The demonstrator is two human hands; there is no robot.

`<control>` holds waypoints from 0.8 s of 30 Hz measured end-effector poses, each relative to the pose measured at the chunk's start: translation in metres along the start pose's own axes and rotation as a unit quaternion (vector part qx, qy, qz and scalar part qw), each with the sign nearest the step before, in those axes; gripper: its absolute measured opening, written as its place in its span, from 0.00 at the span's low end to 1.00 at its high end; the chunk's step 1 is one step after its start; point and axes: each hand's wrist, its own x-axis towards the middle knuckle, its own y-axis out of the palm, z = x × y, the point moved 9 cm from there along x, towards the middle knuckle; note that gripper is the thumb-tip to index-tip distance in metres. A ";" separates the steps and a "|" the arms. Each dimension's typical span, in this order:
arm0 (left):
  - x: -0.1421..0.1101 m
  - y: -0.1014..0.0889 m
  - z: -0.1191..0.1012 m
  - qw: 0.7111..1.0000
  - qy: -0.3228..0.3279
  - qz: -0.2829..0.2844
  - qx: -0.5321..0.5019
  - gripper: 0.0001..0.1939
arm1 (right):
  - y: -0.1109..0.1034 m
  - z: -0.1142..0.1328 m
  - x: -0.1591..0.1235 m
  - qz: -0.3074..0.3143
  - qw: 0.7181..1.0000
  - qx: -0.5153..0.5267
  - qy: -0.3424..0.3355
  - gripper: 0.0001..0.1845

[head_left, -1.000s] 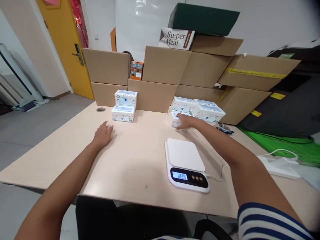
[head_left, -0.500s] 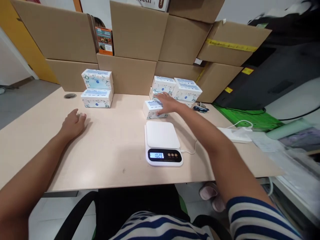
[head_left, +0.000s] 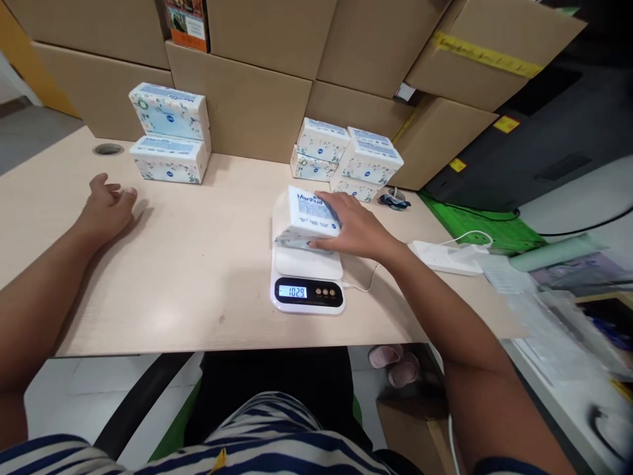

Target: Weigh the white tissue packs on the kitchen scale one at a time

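Currently, the right hand (head_left: 353,224) grips a white, floral-printed tissue pack (head_left: 309,214) from its right side, thumb low on the near side and fingers over the top. The pack is tilted above the rear part of the white scale (head_left: 309,265); whether its lower edge touches the platform, I cannot tell. The lit display (head_left: 293,292) shows the digits 1029, any decimal point being too small to be sure of.

Off to the other side, the left hand (head_left: 106,208) rests by the desk (head_left: 173,277), fingers loosely curled, holding nothing. Beyond it stand two packs, one upper pack (head_left: 171,112) set on a lower pack (head_left: 168,160). Behind the scale, to the right, are two more stacks side by side, a nearer-centre stack (head_left: 319,145) and a right stack (head_left: 374,158), before the cardboard boxes (head_left: 247,99).

As for progress, the held pack seems partway through being placed: it is at the scale, but not yet released. Whether the stacked packs have been weighed cannot be judged from here.
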 end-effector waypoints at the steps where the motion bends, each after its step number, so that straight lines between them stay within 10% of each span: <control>1: -0.001 0.002 0.002 1.000 -0.012 0.010 -0.020 0.45 | 0.003 0.004 -0.006 0.007 1.000 -0.013 -0.005 0.58; 24: -0.030 -0.005 -0.028 0.997 -0.010 0.050 -0.051 0.41 | -0.003 0.003 -0.026 0.014 0.999 -0.016 -0.027 0.55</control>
